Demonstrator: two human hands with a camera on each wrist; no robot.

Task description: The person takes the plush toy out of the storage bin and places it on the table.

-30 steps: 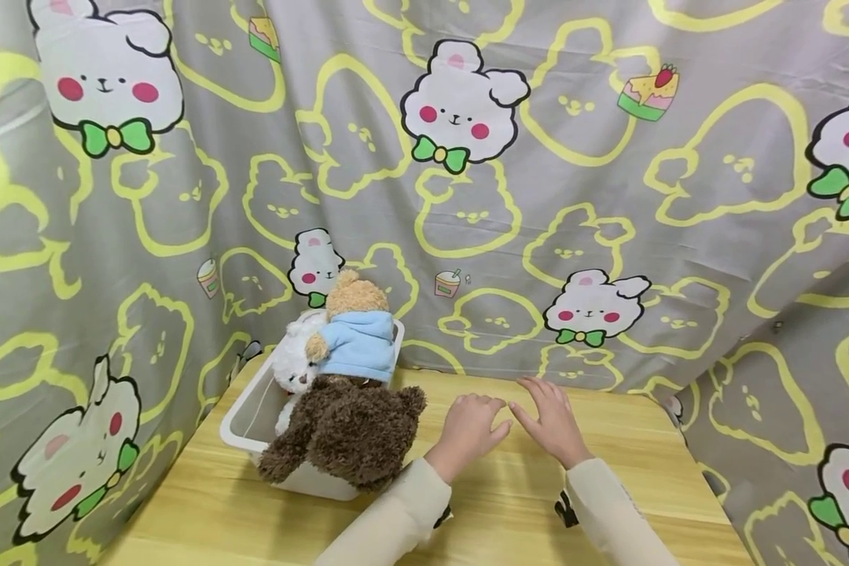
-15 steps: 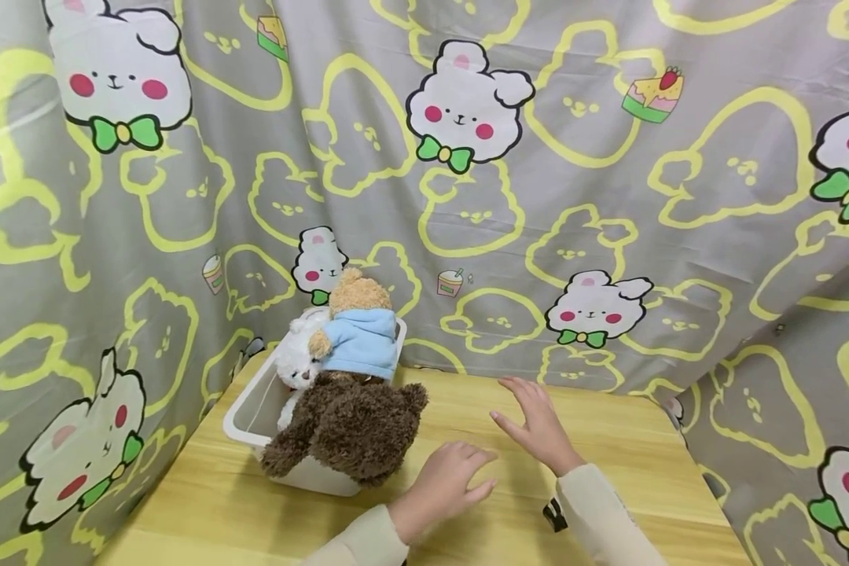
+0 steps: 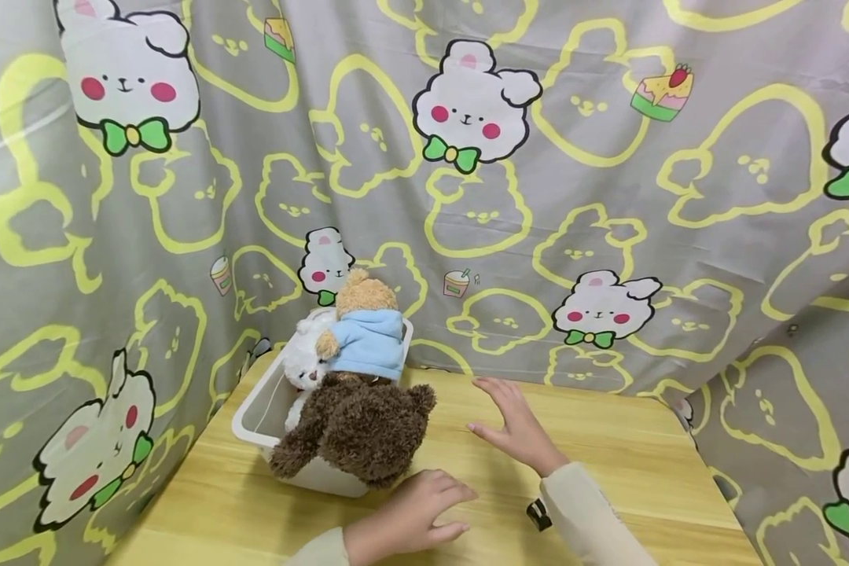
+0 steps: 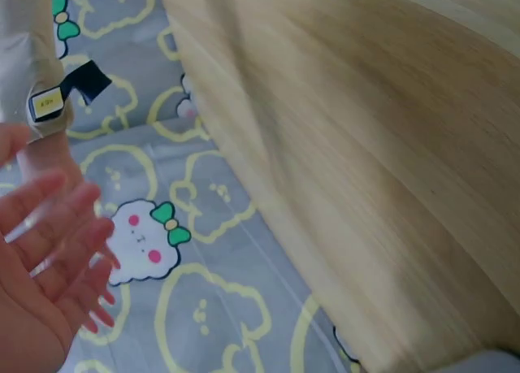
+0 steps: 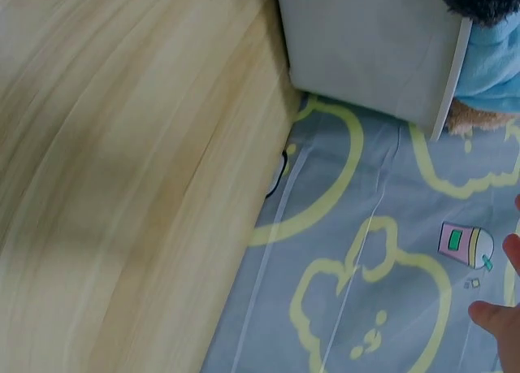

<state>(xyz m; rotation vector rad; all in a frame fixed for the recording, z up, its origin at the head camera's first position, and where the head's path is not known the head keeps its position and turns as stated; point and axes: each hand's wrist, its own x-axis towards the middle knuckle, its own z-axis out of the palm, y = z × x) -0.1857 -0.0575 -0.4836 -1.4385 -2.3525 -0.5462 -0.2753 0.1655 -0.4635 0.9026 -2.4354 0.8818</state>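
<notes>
My left hand [image 3: 413, 515] hovers over the near part of the table, just in front of the brown plush toy [image 3: 371, 428], and holds nothing. Its fingers look loosely extended in the left wrist view, where the palm [image 4: 32, 300] shows at the left edge. Farther back and to the right, my right hand [image 3: 515, 428] is spread above the table, also holding nothing. A white bin [image 3: 251, 436] carries the brown plush, a teddy bear in a light blue hoodie [image 3: 368, 346] and a white plush toy [image 3: 303, 358]. The brown plush hangs over the bin's near rim.
The wooden table [image 3: 630, 464] reaches back to a grey curtain [image 3: 495, 236] printed with bunnies, which also stands along both sides. The bin is on the table's left part. A black strap [image 3: 538, 515] sticks out from the right sleeve [image 3: 587, 503].
My left hand has moved left and nearer to the front of the table, and the two hands have drawn apart. The right hand has shifted somewhat left. Bin and plush toys stay put.
</notes>
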